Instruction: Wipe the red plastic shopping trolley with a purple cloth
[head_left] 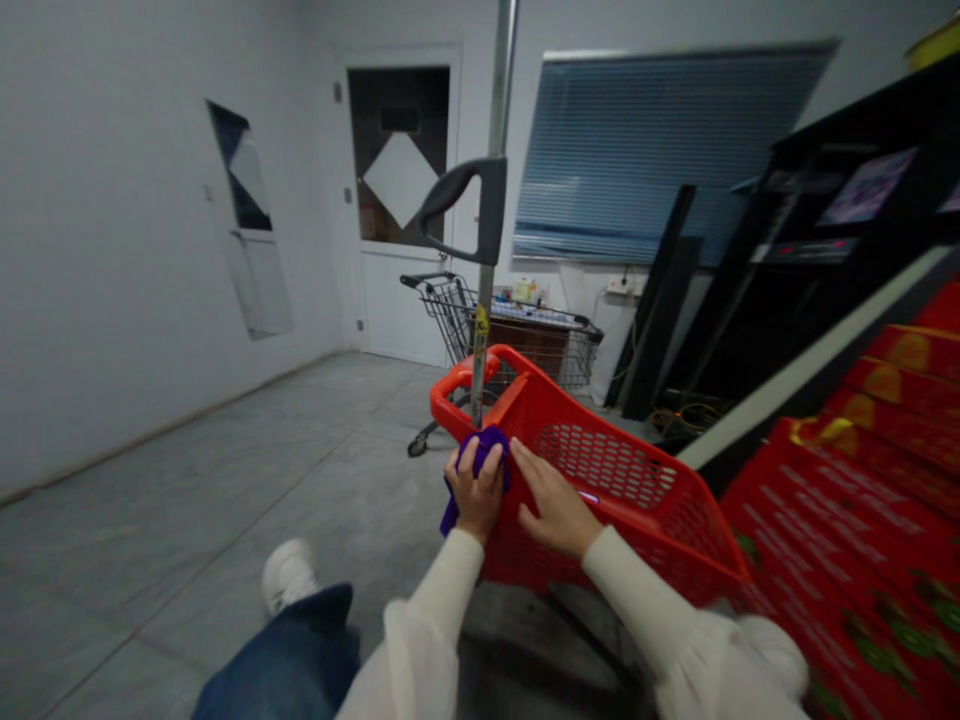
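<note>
A purple cloth (493,440) is bunched under my left hand (477,490), whose fingers curl over it against the near corner of a red plastic shopping basket (600,440). Part of the cloth hangs down left of the wrist. My right hand (555,505) lies beside it along the basket's near side, fingers stretched out and holding nothing; its fingertips come close to the cloth. The basket has perforated walls and a looped red handle (450,395) at its far left. Behind that handle rises a metal pole (496,100) with a grey grip (491,215) on it.
A wire shopping cart (450,320) stands beyond the basket, before a white door (397,300) and a blind-covered window (645,150). Stacked red printed boxes (847,520) crowd the right, near a black rack (810,260). My white shoe (289,572) is on the grey floor (187,560).
</note>
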